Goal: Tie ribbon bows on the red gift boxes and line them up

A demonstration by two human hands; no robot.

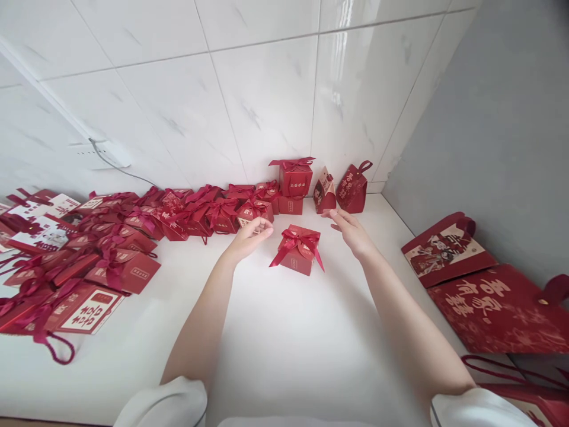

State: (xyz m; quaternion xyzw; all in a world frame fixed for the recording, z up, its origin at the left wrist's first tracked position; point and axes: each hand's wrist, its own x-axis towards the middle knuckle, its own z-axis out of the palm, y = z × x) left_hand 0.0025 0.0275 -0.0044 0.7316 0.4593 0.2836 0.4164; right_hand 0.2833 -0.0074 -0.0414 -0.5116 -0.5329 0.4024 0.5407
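A red gift box [299,252] with a red ribbon bow on top sits upright on the white table, between my two hands and touching neither. To its left, my left hand [252,237] hovers with loosely bent fingers and holds nothing. My right hand [349,230] is up to the right of the box, its fingers stretched toward the wall and nothing in them. Just beyond my right fingertips stand a small patterned red box [325,193] and a red box with a loop handle [353,188].
Many bow-tied red boxes [195,216] crowd the table [275,344] along the tiled wall and left side. One box [296,178] is stacked on another at the back. Larger red boxes [502,308] lie by the grey panel at right. A socket [100,155] with a cable is at left.
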